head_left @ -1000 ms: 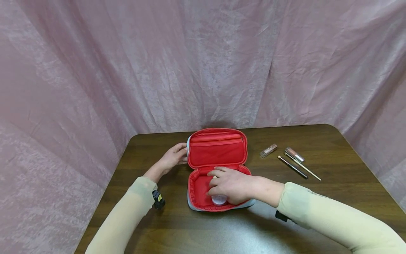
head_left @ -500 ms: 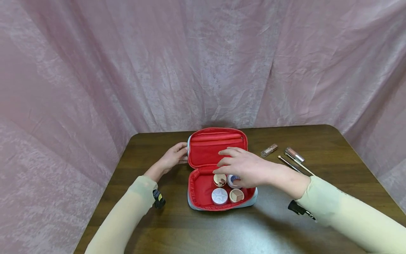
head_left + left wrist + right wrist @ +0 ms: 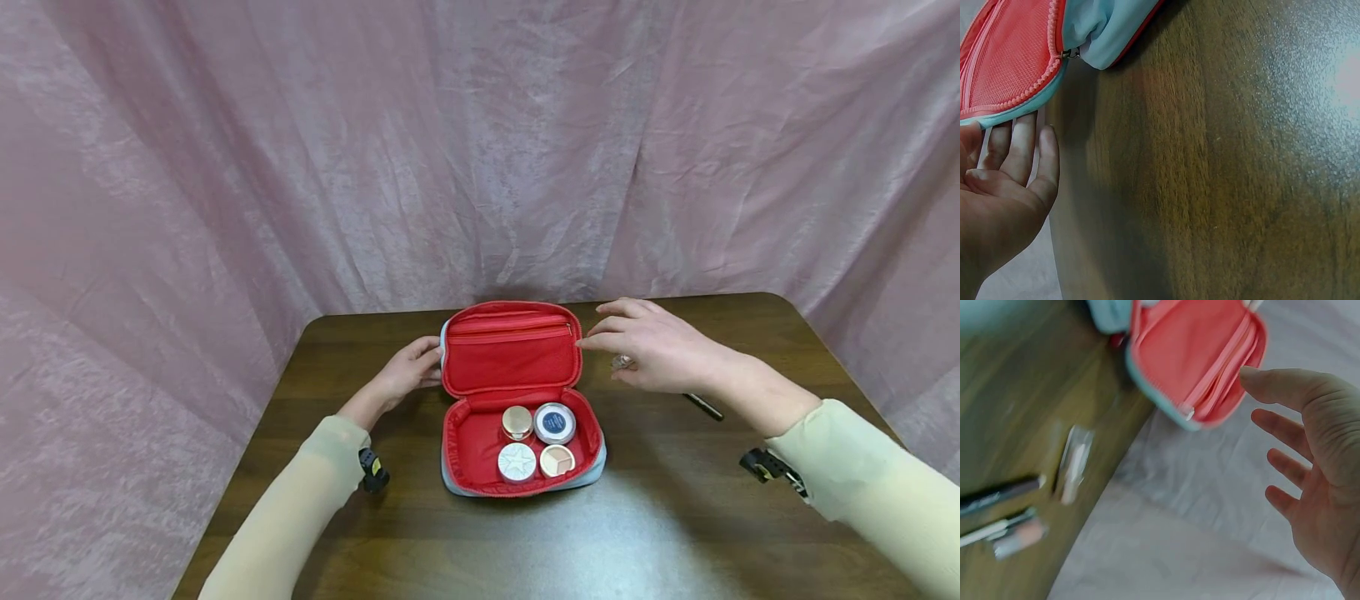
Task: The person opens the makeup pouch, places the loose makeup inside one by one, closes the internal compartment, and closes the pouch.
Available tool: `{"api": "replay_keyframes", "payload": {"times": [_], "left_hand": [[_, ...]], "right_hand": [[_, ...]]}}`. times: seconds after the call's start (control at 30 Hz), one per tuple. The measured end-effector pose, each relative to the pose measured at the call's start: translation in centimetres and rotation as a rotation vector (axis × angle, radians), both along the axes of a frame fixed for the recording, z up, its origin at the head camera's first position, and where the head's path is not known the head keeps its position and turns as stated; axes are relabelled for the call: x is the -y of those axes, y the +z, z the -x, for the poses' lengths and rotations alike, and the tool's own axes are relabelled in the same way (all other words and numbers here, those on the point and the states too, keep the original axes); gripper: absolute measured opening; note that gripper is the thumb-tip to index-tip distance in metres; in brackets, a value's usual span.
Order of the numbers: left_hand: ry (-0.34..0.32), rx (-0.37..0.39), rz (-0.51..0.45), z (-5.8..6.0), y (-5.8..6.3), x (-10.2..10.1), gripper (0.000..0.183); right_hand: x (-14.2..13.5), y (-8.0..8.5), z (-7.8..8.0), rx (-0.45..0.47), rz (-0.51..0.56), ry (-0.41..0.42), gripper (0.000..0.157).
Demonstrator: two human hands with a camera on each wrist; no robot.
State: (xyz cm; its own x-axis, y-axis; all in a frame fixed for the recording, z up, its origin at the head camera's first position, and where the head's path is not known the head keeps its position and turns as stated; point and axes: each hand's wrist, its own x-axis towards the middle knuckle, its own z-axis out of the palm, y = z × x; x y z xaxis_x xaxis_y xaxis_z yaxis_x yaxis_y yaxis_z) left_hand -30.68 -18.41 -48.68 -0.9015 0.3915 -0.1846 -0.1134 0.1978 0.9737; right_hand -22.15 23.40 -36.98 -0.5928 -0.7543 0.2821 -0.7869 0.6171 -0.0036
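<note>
A cosmetic bag (image 3: 476, 437) with a red lining and pale blue outside lies unzipped, its lid (image 3: 513, 362) standing up at the back. My left hand (image 3: 405, 375) holds the lid's left edge, thumb in front and fingers behind, as the left wrist view shows. Inside the bag sit a gold-topped jar (image 3: 517, 419), a round case with a blue label (image 3: 555, 422), a white star-lidded pot (image 3: 517, 462) and a three-shade eyeshadow (image 3: 557, 460). My right hand (image 3: 663, 348) is raised right of the lid, fingers spread and holding nothing. Partly behind it shows a small clear tube (image 3: 1075, 465).
On the wooden table (image 3: 420, 542), right of the bag, lie a dark pencil (image 3: 1000, 494), a thin pale stick (image 3: 988, 532) and a pinkish gloss tube (image 3: 1021, 537). My right arm mostly covers them in the head view. A pink curtain (image 3: 480, 150) hangs behind the table.
My right hand has risen out of the bag and moved right, over the table, uncovering the four round items inside. My left hand stays at the lid.
</note>
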Motion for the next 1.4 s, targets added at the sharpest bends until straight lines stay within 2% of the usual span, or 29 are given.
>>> {"api": "replay_keyframes", "payload": {"times": [0.27,0.4,0.57,0.97,1.13,1.4], "left_hand": [[0.002,-0.012,0.006,-0.1,0.0,0.0,0.041],[0.001,-0.017,0.006,-0.2,-0.1,0.1,0.041],[0.004,-0.011,-0.012,-0.2,0.0,0.0,0.04],[0.0,-0.001,-0.029,-0.3,-0.1,0.1,0.038],[-0.003,-0.003,-0.026,-0.3,-0.3,0.0,0.038],[-0.003,-0.004,-0.031,-0.3,-0.3,-0.1,0.038]], "right_hand": [[-4.0,-0.9,2.0,-0.003,0.018,-0.144,0.048],[-5.0,-1.4,2.6,0.031,-0.017,-0.227,0.045],[-5.6,-2.4,3.5,0.049,-0.053,-0.28,0.044],[-6.1,-7.9,6.2,0.018,-0.146,-0.324,0.028],[-5.9,-8.9,6.7,0.042,-0.171,-0.327,0.024],[-5.7,-10.1,7.3,0.003,-0.188,-0.295,0.02]]}}
